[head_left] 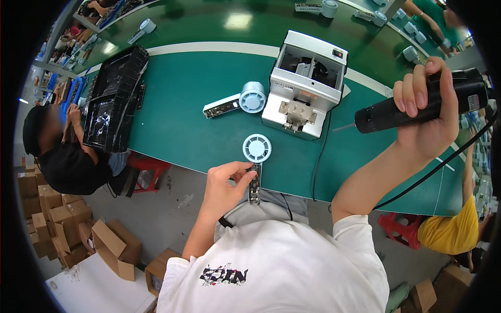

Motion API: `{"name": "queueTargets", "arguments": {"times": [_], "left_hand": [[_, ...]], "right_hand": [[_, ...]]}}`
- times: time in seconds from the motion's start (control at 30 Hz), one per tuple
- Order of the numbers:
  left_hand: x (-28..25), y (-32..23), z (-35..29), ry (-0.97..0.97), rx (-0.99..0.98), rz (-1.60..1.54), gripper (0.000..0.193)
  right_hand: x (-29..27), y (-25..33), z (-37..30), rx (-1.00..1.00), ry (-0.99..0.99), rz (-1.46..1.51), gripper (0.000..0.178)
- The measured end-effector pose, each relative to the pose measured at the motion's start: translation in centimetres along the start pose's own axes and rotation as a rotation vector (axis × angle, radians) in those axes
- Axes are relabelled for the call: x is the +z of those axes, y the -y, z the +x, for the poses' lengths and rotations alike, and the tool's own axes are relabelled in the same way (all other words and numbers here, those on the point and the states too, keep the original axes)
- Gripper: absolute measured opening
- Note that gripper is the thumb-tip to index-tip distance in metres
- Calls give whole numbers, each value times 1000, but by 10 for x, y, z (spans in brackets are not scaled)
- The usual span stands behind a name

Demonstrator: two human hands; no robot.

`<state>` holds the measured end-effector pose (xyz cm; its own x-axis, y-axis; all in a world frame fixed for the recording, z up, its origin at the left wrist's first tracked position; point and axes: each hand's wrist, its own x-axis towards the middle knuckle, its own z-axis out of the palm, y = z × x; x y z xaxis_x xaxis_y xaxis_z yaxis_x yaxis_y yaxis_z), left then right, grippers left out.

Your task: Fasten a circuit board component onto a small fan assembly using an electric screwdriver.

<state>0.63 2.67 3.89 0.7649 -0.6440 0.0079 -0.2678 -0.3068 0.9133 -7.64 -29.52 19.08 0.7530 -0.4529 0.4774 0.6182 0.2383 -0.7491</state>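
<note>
My left hand [228, 182] pinches the handle of a light-blue handheld fan [257, 148] at the near edge of the green table. The handle is uncovered, with a dark circuit board showing, and the round grille faces up. Raised at the right, my right hand [425, 104] wraps round a black electric screwdriver [386, 116], its thin bit pointing left. A second fan [252, 97] lies beyond the first, its handle also uncovered. Right of that fan stands a silver screw-feeder machine [305, 86] with a small metal outlet at its front.
A black tray [116, 99] covered in plastic stands at the left of the table [177, 99]. The screwdriver's cable [433, 168] runs down at the right. More fans [143, 30] lie on the green belt [198, 23] behind. Co-workers sit at both sides; cardboard boxes [112, 245] stand at lower left.
</note>
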Motion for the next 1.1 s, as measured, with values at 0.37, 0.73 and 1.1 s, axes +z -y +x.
{"name": "queueTargets", "arguments": {"times": [0.37, 0.73, 1.1], "left_hand": [[5, 8, 10, -76, 68, -14, 32], [48, 18, -10, -145, -156, -373, 34], [50, 40, -15, -341, 509, 155, 36]], "right_hand": [[3, -2, 1, 9, 34, -9, 24], [26, -10, -2, 5, -13, -68, 21], [80, -57, -1, -78, -273, -182, 17]]}}
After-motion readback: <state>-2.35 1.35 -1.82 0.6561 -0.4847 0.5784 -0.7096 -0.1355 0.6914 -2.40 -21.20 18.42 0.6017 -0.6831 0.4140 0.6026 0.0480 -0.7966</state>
